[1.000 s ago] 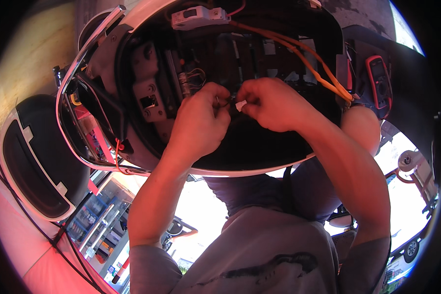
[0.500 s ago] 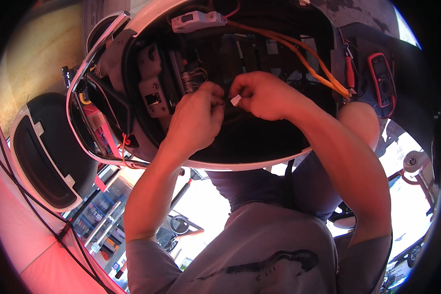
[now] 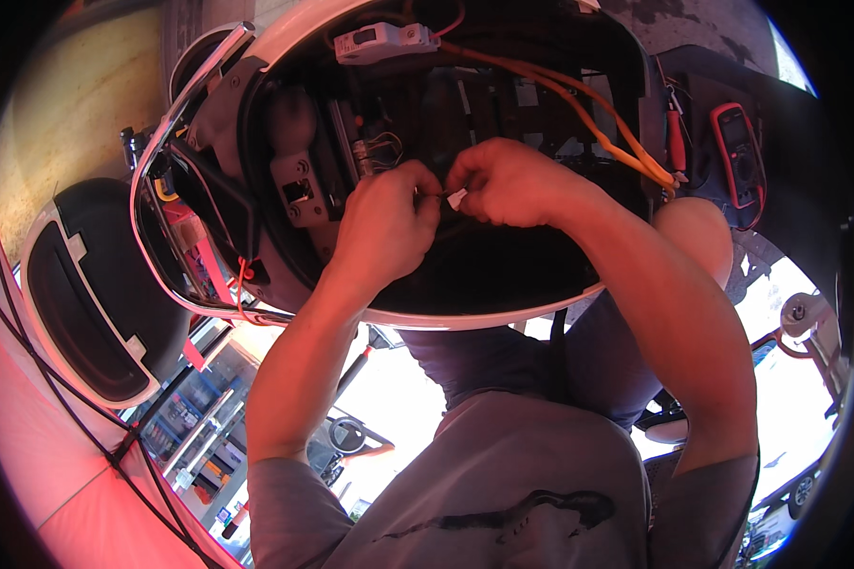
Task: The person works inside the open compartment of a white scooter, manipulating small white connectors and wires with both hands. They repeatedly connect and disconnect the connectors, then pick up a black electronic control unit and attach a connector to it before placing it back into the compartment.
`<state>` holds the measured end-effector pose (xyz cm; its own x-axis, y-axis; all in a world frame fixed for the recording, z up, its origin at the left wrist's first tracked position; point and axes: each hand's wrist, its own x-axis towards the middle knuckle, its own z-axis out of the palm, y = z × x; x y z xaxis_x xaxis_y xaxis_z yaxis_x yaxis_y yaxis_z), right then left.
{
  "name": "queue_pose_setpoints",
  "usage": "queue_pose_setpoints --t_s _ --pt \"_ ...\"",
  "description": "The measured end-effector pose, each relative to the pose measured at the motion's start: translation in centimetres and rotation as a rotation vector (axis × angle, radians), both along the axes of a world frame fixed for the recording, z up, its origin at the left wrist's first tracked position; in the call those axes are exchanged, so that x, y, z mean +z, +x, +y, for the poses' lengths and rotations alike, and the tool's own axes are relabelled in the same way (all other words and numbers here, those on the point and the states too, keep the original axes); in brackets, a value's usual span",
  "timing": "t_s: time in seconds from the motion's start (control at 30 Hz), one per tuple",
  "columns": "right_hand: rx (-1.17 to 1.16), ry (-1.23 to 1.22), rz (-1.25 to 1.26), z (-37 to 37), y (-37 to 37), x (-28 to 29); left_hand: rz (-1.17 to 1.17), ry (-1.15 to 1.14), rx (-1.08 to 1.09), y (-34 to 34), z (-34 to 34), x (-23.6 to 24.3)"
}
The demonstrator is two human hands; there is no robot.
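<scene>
Over the open, dark compartment (image 3: 512, 275) of a scooter-like vehicle, both my hands work fingertip to fingertip. A small white plug connector (image 3: 457, 199) is pinched in my right hand (image 3: 522, 188). My left hand (image 3: 389, 228) is closed in a pinch just beside it; what its fingertips grip is too small and hidden to name. Thin loose wires (image 3: 385, 142) rise behind my left hand, next to a metal bracket (image 3: 300, 185) on the compartment's left wall.
A white circuit breaker (image 3: 385, 42) lies at the compartment's far edge. Thick orange cables (image 3: 593, 112) run along its right side. Beyond stand a red-handled tool (image 3: 677, 140) and a red multimeter (image 3: 738, 156). At left are a chrome rail (image 3: 140, 190) and a black, white-edged seat-like part (image 3: 95, 294).
My left hand has shifted slightly right, bringing its fingertips closer to the white connector. The right hand stays nearly in place, still pinching it.
</scene>
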<state>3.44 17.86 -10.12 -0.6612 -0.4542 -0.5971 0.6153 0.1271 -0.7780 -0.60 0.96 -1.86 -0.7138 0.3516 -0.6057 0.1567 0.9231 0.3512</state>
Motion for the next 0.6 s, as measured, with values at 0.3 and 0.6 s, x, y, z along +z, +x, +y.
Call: queue_pose_setpoints --t_s 0.3,0.6 --pt "-0.036 0.037 0.066 -0.21 0.28 -0.11 -0.016 -0.029 -0.054 -0.75 -0.04 -0.1" --pt "-0.013 0.155 0.147 -0.55 0.52 -0.14 -0.009 -0.005 -0.051 -0.64 -0.16 -0.3"
